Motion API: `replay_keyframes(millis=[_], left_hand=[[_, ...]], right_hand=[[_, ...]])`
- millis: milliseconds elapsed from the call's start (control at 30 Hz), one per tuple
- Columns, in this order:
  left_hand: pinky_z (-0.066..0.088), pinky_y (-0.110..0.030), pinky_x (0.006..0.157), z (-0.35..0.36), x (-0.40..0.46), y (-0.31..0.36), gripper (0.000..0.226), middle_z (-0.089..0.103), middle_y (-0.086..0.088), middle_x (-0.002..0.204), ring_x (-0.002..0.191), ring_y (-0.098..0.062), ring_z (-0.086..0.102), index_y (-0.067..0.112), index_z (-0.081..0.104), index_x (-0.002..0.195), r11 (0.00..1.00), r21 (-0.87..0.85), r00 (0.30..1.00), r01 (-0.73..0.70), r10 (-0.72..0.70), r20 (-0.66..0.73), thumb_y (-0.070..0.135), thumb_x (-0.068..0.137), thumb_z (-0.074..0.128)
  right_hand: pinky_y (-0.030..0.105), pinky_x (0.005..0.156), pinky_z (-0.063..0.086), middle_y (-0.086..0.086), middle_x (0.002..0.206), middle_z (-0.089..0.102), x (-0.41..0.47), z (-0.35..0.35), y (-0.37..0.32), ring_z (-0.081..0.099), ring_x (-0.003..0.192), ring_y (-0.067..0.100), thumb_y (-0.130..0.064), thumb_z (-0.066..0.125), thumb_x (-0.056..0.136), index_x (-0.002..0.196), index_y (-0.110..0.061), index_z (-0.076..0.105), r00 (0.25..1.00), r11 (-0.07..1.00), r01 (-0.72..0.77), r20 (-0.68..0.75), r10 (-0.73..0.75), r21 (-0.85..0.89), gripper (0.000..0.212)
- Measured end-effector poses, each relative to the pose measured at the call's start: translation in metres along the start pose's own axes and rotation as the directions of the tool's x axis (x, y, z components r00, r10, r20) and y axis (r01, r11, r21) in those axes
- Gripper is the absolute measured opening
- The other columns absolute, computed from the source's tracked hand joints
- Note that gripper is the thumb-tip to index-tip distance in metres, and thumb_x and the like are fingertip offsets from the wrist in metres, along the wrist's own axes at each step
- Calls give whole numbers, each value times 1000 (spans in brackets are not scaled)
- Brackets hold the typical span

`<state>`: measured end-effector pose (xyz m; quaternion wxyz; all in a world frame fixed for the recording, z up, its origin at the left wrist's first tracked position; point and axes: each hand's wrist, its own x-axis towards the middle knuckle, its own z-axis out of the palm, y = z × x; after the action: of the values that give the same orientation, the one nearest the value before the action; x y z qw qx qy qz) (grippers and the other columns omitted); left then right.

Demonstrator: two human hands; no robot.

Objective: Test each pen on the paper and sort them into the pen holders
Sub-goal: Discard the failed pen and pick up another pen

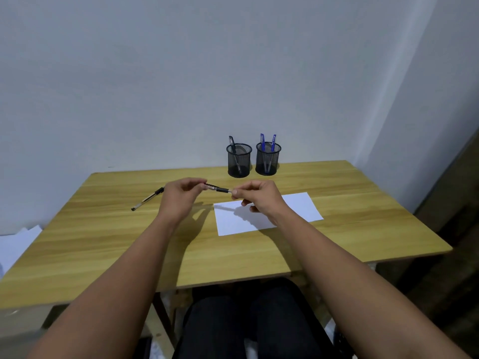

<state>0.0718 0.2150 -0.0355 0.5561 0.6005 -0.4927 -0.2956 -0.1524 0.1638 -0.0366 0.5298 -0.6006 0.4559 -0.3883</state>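
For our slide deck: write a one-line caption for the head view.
Both hands, left hand and right hand, hold a black pen above the paper.

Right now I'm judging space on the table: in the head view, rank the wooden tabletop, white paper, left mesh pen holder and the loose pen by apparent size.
1. wooden tabletop
2. white paper
3. left mesh pen holder
4. loose pen

The holder stands farther from the camera, so its rank over the pen is unsure.

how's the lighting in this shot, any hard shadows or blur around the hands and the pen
Head view: soft, even light; the hands' shadows fall on the white paper and the table, fairly crisp. The held pen looks slightly soft between left hand and right hand. Wide-angle lens bows the table edges.
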Motion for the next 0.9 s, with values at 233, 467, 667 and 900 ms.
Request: replay_keyframes(millis=[233, 467, 667, 900], left_hand=[[41, 2, 58, 26, -8, 28, 16, 78, 0, 95, 72, 17, 65, 6, 78, 104, 994, -85, 997, 75, -76, -5, 16, 93, 73], [43, 0, 64, 49, -24, 40, 14, 76, -6, 90, 71, 11, 66, 4, 77, 103, 995, -44, 996, 87, -87, -1, 13, 94, 71], [48, -25, 90, 82, -31, 46, 9, 78, -2, 99, 103, -13, 69, 15, 77, 97, 998, 3, 995, 70, -70, 78, 18, 96, 69], [44, -28, 97, 192, -38, 71, 50, 67, -2, 131, 119, -18, 61, 15, 55, 145, 939, 255, 936, -232, 145, 320, 35, 99, 60]], right_hand=[[24, 59, 45, 8, 89, 77, -15, -9, 3, 53, 65, 10, -10, 83, 92, 99, -14, 83, 999, 999, 35, 8, -35, -9, 8], [24, 60, 45, 2, 85, 78, -28, -22, 14, 54, 67, 10, -11, 81, 94, 95, -17, 83, 998, 998, 55, -42, -56, -26, 6], [24, 63, 49, -1, 84, 78, -41, -56, 16, 61, 68, 9, -14, 81, 94, 90, -23, 81, 995, 995, 37, -89, -46, -97, 10], [19, 70, 49, -10, 77, 71, -57, -167, 16, 63, 73, 1, -13, 79, 93, 91, -11, 82, 837, 987, -9, -542, -80, -159, 4]])
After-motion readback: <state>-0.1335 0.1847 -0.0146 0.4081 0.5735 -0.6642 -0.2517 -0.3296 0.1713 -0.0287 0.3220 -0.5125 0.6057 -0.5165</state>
